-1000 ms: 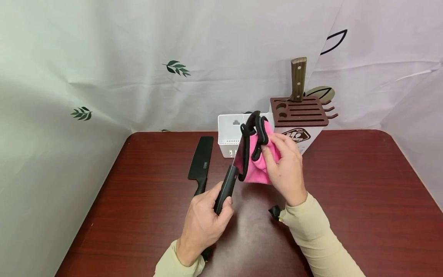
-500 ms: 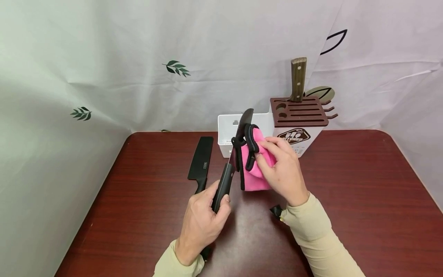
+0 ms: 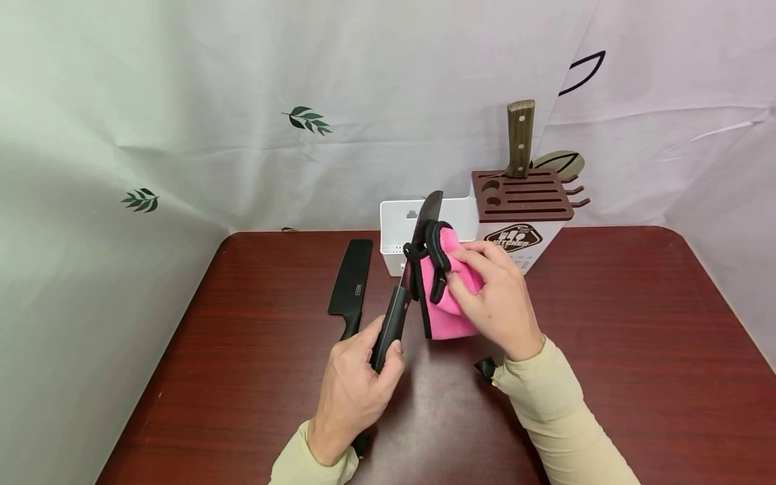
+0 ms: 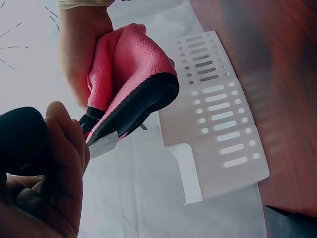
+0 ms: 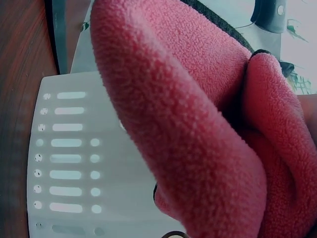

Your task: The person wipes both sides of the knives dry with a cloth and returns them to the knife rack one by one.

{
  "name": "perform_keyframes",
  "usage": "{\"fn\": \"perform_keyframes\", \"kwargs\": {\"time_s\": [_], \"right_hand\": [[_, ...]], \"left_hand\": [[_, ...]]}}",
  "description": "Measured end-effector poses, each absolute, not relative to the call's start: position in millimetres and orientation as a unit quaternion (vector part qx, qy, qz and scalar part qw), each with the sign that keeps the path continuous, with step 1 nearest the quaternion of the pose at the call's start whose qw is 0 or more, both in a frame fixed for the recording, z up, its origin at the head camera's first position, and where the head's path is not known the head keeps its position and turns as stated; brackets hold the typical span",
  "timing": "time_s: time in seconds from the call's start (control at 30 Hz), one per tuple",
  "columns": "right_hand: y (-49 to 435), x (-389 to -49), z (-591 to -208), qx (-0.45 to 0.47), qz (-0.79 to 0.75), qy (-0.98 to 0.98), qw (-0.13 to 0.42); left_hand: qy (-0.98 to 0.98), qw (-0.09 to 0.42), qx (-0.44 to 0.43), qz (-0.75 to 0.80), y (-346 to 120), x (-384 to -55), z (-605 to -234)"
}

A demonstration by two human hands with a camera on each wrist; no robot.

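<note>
My left hand (image 3: 354,387) grips the black handle (image 3: 391,330) of a kitchen knife, held above the table with its dark blade (image 3: 431,207) pointing up and away. In my right hand (image 3: 500,303) a pink cleaning cloth (image 3: 451,325) with black edging is pinched between thumb and fingers. The cloth lies against the middle of the blade, and the tip sticks out above it. In the left wrist view, a short strip of blade (image 4: 103,145) shows beside the folded cloth (image 4: 131,69). The right wrist view is mostly filled by cloth (image 5: 183,129).
A second, black knife (image 3: 351,277) lies flat left of the hands. Behind them stands a white holder (image 3: 397,222) with a brown slotted top (image 3: 524,195) and side hooks. A wood-handled knife (image 3: 520,138) stands in one slot. Something black (image 3: 485,368) lies by my right sleeve.
The cloth has slid down the blade towards the handle, baring the blade tip. My right hand has lowered slightly with it. The left hand still grips the knife, tilted a little more upright.
</note>
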State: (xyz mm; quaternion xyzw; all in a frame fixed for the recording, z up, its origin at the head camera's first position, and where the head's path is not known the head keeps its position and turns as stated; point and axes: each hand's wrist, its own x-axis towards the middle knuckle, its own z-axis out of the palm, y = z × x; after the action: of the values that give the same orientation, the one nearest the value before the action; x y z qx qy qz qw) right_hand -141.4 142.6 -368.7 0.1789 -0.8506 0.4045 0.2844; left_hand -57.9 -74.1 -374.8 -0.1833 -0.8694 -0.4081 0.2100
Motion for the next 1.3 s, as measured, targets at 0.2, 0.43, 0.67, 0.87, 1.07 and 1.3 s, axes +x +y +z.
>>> {"fn": "perform_keyframes", "kwargs": {"time_s": [0.2,0.43,0.67,0.87,1.07,1.3], "right_hand": [[142.0,-141.1,-368.5,0.195,0.402,-0.850,0.280],[142.3,-140.7,-369.0,0.235,0.383,-0.849,0.277],[143.7,-139.8,-368.9,0.243,0.362,-0.859,0.270],[143.7,-138.8,-368.0,0.241,0.356,-0.866,0.255],[143.8,-137.2,-366.5,0.254,0.365,-0.862,0.242],[143.7,-137.0,-365.9,0.267,0.398,-0.837,0.266]], "left_hand": [[-0.867,0.215,-0.178,-0.413,-74.2,-58.7,-375.7],[-0.869,0.222,-0.174,-0.407,-74.4,-60.3,-376.8],[-0.873,0.217,-0.168,-0.403,-73.0,-60.0,-377.3],[-0.876,0.219,-0.166,-0.397,-72.1,-60.2,-378.8],[-0.877,0.219,-0.165,-0.395,-72.1,-60.9,-379.5],[-0.878,0.219,-0.171,-0.390,-71.0,-62.1,-380.3]]}}
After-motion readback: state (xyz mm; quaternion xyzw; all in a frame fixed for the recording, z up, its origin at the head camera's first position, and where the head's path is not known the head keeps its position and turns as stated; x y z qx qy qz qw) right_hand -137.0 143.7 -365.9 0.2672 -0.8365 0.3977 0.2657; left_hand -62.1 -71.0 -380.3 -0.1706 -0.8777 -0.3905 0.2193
